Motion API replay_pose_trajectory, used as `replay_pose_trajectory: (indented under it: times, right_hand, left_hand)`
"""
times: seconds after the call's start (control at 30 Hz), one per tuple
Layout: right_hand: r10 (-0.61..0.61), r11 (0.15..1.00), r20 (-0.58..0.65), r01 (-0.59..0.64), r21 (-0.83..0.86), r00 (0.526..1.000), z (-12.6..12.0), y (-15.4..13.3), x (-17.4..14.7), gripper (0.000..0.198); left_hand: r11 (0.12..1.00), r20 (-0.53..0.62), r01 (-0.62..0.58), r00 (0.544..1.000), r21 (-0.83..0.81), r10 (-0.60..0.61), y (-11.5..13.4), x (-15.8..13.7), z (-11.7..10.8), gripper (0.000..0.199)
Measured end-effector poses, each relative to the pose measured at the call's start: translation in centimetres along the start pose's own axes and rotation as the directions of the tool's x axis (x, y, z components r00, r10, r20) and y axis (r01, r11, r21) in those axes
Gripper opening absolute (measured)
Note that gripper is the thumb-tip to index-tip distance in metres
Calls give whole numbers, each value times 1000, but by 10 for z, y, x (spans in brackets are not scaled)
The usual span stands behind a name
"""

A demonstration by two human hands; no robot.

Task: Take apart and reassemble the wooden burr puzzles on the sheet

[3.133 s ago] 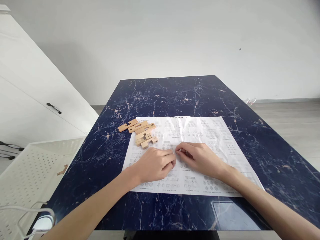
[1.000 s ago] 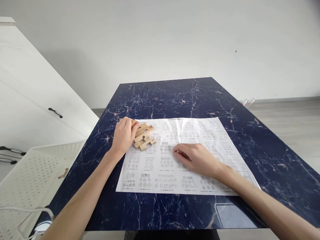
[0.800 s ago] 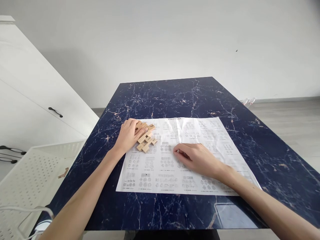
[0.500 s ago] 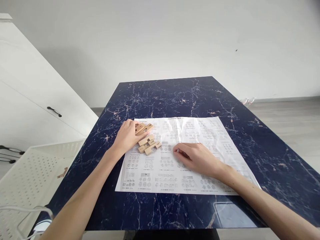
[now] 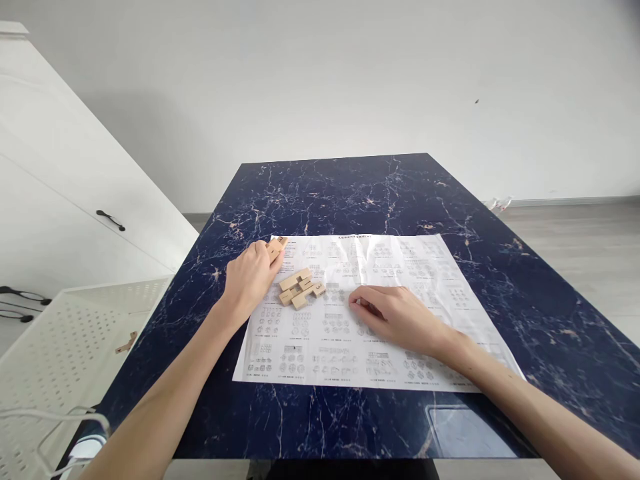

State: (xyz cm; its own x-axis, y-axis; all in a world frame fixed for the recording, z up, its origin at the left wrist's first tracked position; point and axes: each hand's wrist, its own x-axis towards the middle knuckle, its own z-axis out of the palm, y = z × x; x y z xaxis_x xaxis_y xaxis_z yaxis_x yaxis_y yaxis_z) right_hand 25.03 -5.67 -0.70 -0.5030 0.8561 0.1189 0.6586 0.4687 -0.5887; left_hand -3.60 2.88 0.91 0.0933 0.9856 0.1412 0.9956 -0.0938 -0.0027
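A veined blue table [image 5: 325, 193] is set before a pale wall [image 5: 300, 80], with a white cabinet [image 5: 75, 167] at left and grey floor [image 5: 590, 253] at right. A printed sheet [image 5: 327, 335] is spread near the table's lower edge; beyond it, tabletop is seen up to the far edge, upper centre. Wooden pieces [image 5: 277, 249] are gripped in the curled left hand [image 5: 250, 277] at the sheet's upper-left corner. A block cluster [image 5: 304, 287] is laid on the sheet between both hands, nearer the left. The right hand [image 5: 395, 310] is rested on the sheet, loosely curled; whether anything is held cannot be told.
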Motion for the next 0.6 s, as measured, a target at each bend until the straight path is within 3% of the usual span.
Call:
replay_pose_trajectory:
  times: [0.1,0.2,0.27,0.3,0.37,0.43,0.47,0.5,0.53,0.6]
  right_hand:
    - [-2,1000,0,2,-1,1000,0,0,0,25]
    - [-8,1000,-6,8,-4,1000,0,1,0,24]
    - [-10,1000,-12,10,-7,1000,0,1,1,23]
    - [-10,1000,-16,10,-9,1000,0,1,1,22]
    - [-8,1000,-22,8,-14,1000,1,3,2,21]
    - [-11,1000,-21,11,-25,1000,3,5,2,24]
    - [-17,999,-20,17,-30,1000,4,7,2,25]
    - [-21,999,-19,21,-32,1000,4,8,2,26]
    - [-22,999,-20,21,-33,1000,5,8,1,26]
    - [-12,1000,-28,11,-28,1000,5,8,1,23]
  left_hand:
    - [996,-62,38,997,-80,-43,-1,-1,-5,40]
    - [906,-166,-90,986,-414,22,5,-9,-17,39]
    - [636,-86,-194,977,-747,197,17,-20,-26,36]
    - [469,6,-153,947,-870,321,25,-27,-30,35]
    - [213,136,22,831,-977,539,44,-41,-34,34]
    - [93,196,180,725,-979,660,62,-54,-32,32]
    - [69,221,242,681,-968,698,70,-59,-30,30]
    - [65,243,280,669,-958,703,75,-63,-27,29]
    - [78,256,283,672,-956,695,79,-66,-23,30]
    - [155,295,255,727,-955,621,79,-67,-16,34]
